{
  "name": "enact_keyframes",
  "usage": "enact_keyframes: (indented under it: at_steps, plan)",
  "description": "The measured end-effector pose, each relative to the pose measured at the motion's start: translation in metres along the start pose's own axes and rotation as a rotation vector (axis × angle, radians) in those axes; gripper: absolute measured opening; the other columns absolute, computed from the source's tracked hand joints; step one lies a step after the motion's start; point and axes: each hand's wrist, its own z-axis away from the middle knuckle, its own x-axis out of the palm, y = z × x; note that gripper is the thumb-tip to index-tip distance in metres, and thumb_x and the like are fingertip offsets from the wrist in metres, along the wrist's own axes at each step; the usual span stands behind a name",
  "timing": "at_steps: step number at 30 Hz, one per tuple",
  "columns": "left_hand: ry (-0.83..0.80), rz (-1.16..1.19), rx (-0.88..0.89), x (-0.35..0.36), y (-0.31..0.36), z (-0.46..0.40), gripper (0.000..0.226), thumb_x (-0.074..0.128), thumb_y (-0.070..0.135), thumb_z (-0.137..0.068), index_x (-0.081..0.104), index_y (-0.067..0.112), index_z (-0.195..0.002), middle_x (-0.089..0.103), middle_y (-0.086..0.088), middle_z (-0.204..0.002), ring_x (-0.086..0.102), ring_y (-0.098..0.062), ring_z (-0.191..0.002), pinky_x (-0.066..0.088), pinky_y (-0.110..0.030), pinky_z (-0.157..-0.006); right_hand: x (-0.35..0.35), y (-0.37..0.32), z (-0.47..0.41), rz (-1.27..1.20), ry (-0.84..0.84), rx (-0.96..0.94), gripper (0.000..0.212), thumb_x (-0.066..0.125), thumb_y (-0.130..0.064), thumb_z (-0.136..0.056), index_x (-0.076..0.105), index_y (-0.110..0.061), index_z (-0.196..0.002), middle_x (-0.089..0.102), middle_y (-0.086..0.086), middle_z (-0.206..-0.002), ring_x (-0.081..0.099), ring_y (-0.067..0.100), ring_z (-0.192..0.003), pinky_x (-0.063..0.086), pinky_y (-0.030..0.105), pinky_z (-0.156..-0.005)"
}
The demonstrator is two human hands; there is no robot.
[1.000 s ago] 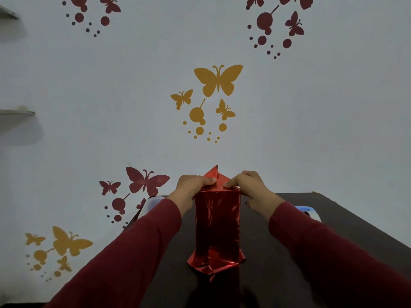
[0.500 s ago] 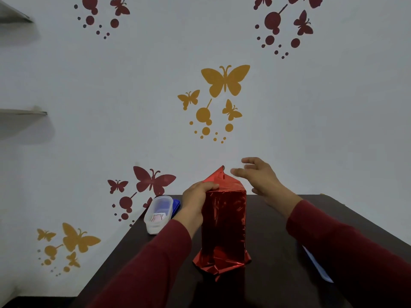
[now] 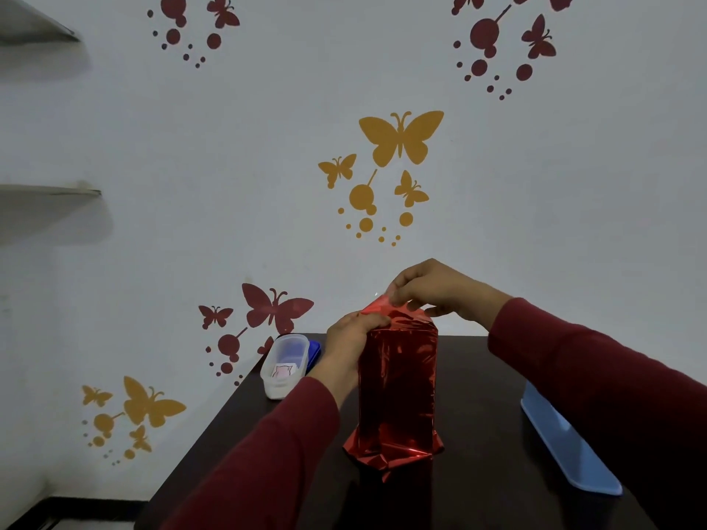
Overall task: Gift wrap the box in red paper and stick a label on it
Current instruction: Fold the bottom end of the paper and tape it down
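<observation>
Box (image 3: 398,392) in shiny red paper, upright in the middle of the dark counter (image 3: 486,376). Left hand (image 3: 354,336) curled on its top left corner. Right hand (image 3: 432,288) pinching the top flap. Plastic tub (image 3: 285,367) at far left, blue tray (image 3: 566,445) at right.

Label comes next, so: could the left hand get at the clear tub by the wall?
Probably yes: the clear tub sits just beyond the left hand with bare table between, but that hand holds the wrapped box.

The wrapped box (image 3: 398,392) stands upright at frame centre on the bench (image 3: 478,434). A lidded container (image 3: 285,367) lies left of it, a flat tray (image 3: 566,449) right.
</observation>
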Motion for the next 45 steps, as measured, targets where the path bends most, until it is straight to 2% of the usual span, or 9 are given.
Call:
enact_keyframes:
  at_steps: [9, 14, 18, 23, 28, 33, 38, 43, 45]
  plan:
    - [-0.030, -0.014, 0.014, -0.002, -0.001, -0.001, 0.025, 0.079, 0.009, -0.080, 0.074, 0.007, -0.104, 0.077, -0.007, -0.084, 0.073, -0.014, -0.065, 0.051, -0.019, -0.049, 0.003, -0.001, -0.017, 0.014, -0.035, 0.083, 0.019, 0.072, -0.010, -0.078, 0.080, -0.007, -0.095, 0.068, -0.001, -0.080, 0.060, 0.012, -0.069, 0.047, 0.027, -0.063]
    - [-0.023, -0.012, 0.026, -0.002, -0.003, -0.005, 0.027, 0.081, 0.011, -0.077, 0.074, 0.008, -0.103, 0.077, -0.012, -0.095, 0.073, -0.021, -0.078, 0.052, -0.024, -0.056, 0.006, 0.001, -0.023, 0.035, -0.062, 0.103, 0.016, 0.071, -0.012, -0.080, 0.081, -0.013, -0.092, 0.064, 0.003, -0.081, 0.055, 0.016, -0.070, 0.039, 0.022, -0.055]
    - [-0.033, -0.005, 0.023, -0.003, -0.002, -0.005, 0.024, 0.080, 0.008, -0.078, 0.074, 0.006, -0.102, 0.077, -0.009, -0.088, 0.072, -0.015, -0.067, 0.051, -0.018, -0.048, 0.011, 0.001, -0.027, 0.066, -0.044, 0.109, 0.015, 0.072, -0.014, -0.078, 0.080, -0.012, -0.091, 0.063, 0.006, -0.081, 0.052, 0.020, -0.074, 0.036, 0.024, -0.055]
    - [-0.030, -0.007, 0.017, -0.003, -0.003, -0.006, 0.026, 0.078, 0.008, -0.080, 0.074, 0.006, -0.105, 0.077, -0.010, -0.089, 0.072, -0.016, -0.068, 0.050, -0.018, -0.047, 0.014, 0.001, -0.027, 0.103, 0.017, 0.115, 0.021, 0.075, -0.012, -0.077, 0.078, -0.001, -0.095, 0.058, 0.004, -0.065, 0.042, 0.012, -0.045, 0.031, 0.019, -0.043]
    - [-0.038, 0.005, 0.004, -0.004, -0.004, -0.008, 0.028, 0.078, 0.007, -0.080, 0.072, 0.003, -0.107, 0.076, -0.011, -0.087, 0.072, -0.016, -0.065, 0.051, -0.019, -0.048, 0.017, 0.003, -0.025, 0.122, 0.054, 0.112, 0.024, 0.078, -0.011, -0.078, 0.079, 0.000, -0.099, 0.062, 0.002, -0.066, 0.046, 0.007, -0.041, 0.035, 0.019, -0.039]
    - [-0.054, -0.015, -0.006, -0.007, -0.006, -0.009, 0.031, 0.079, 0.012, -0.082, 0.072, 0.005, -0.112, 0.078, -0.009, -0.091, 0.074, -0.017, -0.069, 0.053, -0.020, -0.051, 0.020, 0.000, -0.029, 0.119, 0.051, 0.147, 0.031, 0.079, -0.011, -0.075, 0.079, -0.002, -0.104, 0.067, 0.007, -0.078, 0.053, 0.013, -0.056, 0.042, 0.024, -0.051]
    - [-0.010, -0.021, -0.082, -0.007, 0.003, -0.016, 0.023, 0.079, 0.029, -0.086, 0.076, 0.013, -0.102, 0.078, -0.004, -0.081, 0.073, -0.017, -0.066, 0.051, -0.023, -0.050, 0.018, -0.001, -0.029, 0.114, 0.050, 0.174, 0.032, 0.084, -0.012, -0.077, 0.079, -0.003, -0.107, 0.066, 0.008, -0.081, 0.054, 0.014, -0.058, 0.041, 0.024, -0.050]
    - [0.084, -0.177, -0.071, -0.003, 0.008, -0.034, 0.029, 0.084, 0.020, -0.078, 0.074, 0.006, -0.102, 0.076, -0.009, -0.087, 0.070, -0.023, -0.072, 0.053, -0.029, -0.061, 0.020, 0.001, -0.034, 0.098, 0.048, 0.167, 0.044, 0.082, -0.009, -0.077, 0.072, 0.002, -0.119, 0.066, 0.008, -0.080, 0.061, 0.021, -0.079, 0.051, 0.030, -0.079]
    - [0.106, -0.231, -0.065, -0.002, 0.008, -0.038, 0.031, 0.084, 0.019, -0.075, 0.075, 0.004, -0.101, 0.077, -0.012, -0.089, 0.071, -0.026, -0.075, 0.056, -0.035, -0.068, 0.018, 0.005, -0.038, 0.112, 0.069, 0.167, 0.059, 0.088, -0.013, -0.073, 0.068, 0.001, -0.127, 0.074, 0.014, -0.108, 0.069, 0.029, -0.103, 0.054, 0.035, -0.098]
